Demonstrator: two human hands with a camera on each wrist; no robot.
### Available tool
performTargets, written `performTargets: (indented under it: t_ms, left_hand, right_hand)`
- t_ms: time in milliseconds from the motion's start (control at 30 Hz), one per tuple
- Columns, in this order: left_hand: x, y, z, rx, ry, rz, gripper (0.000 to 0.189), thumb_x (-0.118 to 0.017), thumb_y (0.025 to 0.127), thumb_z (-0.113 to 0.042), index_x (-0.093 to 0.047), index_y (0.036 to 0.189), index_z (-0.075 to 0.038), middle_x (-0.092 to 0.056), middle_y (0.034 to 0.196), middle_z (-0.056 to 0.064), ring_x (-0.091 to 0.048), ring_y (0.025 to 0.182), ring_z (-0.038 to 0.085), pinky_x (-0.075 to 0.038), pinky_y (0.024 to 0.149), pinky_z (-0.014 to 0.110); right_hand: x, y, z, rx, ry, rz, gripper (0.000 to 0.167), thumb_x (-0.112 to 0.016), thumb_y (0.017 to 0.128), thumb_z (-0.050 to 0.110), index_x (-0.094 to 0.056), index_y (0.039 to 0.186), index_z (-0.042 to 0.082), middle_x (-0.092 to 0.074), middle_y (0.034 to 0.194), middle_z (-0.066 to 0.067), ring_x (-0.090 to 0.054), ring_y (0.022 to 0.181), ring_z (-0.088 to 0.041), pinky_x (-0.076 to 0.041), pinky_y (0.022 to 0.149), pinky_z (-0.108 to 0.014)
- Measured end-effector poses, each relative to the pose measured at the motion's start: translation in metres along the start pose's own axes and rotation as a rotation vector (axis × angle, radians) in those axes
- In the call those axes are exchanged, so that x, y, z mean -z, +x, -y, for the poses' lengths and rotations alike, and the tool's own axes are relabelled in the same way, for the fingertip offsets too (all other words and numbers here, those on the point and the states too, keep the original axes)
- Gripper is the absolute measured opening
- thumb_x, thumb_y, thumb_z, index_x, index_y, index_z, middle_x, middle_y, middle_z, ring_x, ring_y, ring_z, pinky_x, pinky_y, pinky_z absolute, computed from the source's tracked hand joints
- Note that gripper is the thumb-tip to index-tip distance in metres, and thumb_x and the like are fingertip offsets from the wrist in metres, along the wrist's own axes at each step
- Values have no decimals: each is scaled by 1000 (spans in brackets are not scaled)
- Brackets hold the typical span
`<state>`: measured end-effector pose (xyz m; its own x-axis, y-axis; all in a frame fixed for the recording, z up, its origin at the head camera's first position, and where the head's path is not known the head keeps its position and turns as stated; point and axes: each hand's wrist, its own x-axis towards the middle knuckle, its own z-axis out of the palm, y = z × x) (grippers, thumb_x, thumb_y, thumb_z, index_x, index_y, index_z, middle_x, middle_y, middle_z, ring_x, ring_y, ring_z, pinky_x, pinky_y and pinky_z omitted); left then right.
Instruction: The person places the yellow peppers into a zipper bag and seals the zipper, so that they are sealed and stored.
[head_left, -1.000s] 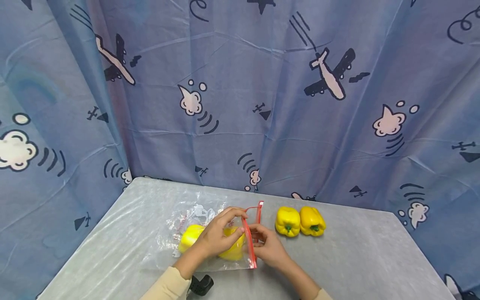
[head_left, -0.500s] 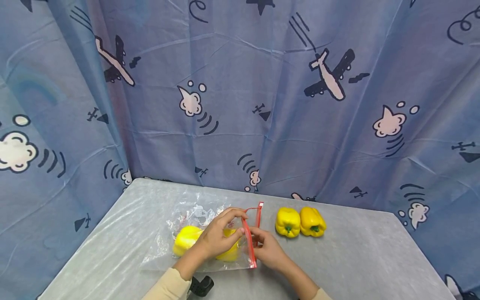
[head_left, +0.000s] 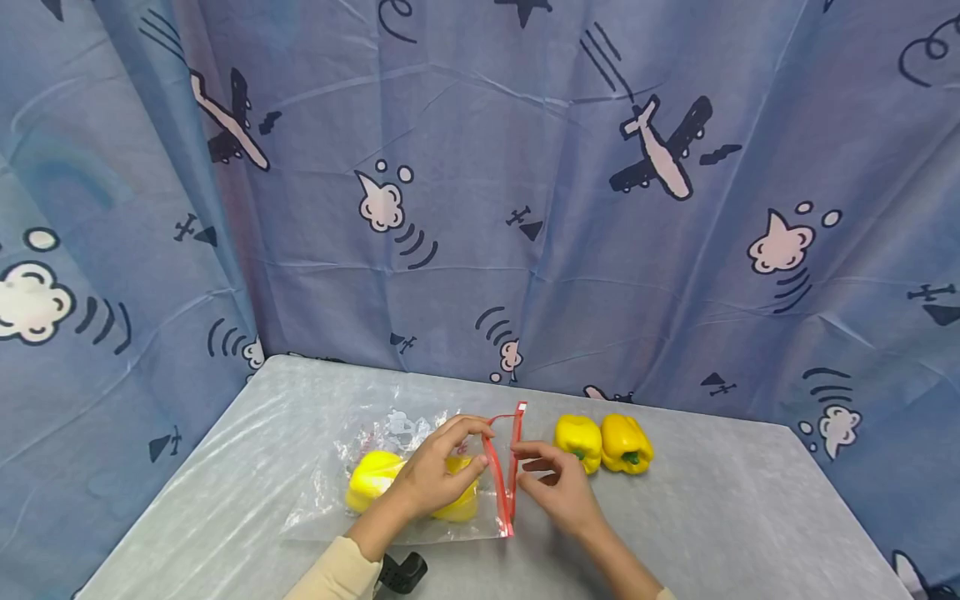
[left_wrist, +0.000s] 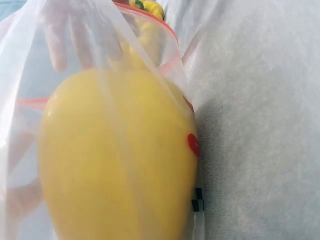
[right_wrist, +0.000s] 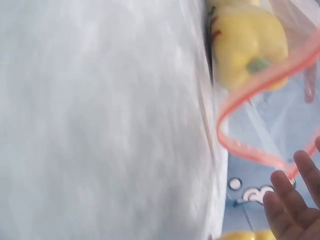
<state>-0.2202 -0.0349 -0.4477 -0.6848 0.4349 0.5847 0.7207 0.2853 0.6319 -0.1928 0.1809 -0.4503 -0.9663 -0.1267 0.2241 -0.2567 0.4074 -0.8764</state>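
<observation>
A clear plastic zip bag (head_left: pixel 322 512) with a red zip strip lies on its side, mouth facing right. Inside it are two yellow bell peppers, one at the left (head_left: pixel 369 483) and one (head_left: pixel 459 505) partly behind my left hand (head_left: pixel 433 473). That hand holds the bag's upper side by its red edge, keeping the mouth apart. My right hand (head_left: pixel 566 496) is just outside the mouth, fingers loosely bent and nothing in them. Through the right wrist view, a bagged pepper (right_wrist: pixel 247 47) shows its green stem beyond the red strip (right_wrist: pixel 250 92). Bag film and a yellow pepper (left_wrist: pixel 120 155) fill much of the left wrist view.
Two more yellow bell peppers, one (head_left: pixel 573 435) partly overlapped by the right hand and another (head_left: pixel 627 443) beside it, sit right of the bag. A pale cloth covers the table (head_left: pixel 720 508). A blue patterned curtain (head_left: pixel 465 208) hangs behind it.
The right hand has drawn back out of the bag's mouth to the right. The bagged peppers have shifted slightly left, deeper into the bag. The left hand stays in place.
</observation>
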Motion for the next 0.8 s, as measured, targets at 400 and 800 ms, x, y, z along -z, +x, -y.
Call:
performTargets:
  t_ms: [400, 800]
  left_hand:
    - [0, 0, 1, -6, 5, -7, 27, -66, 90, -18, -60, 117, -16, -60, 126, -3, -57, 116, 16, -56, 86, 34]
    - [-1, 0, 3, -20, 22, -8, 27, -65, 90, -17, -60, 116, -14, -60, 126, -3, -58, 114, 15, -54, 85, 26]
  right_hand:
    - [30, -1, 5, 61, -104, -173, 30, -72, 81, 5, -69, 112, 10, -69, 111, -6, -64, 91, -13, -55, 75, -27]
    - [57, 6, 0, 63, -237, -368, 28, -71, 81, 6, -71, 109, 12, -69, 110, -6, -60, 99, -20, -51, 81, -37]
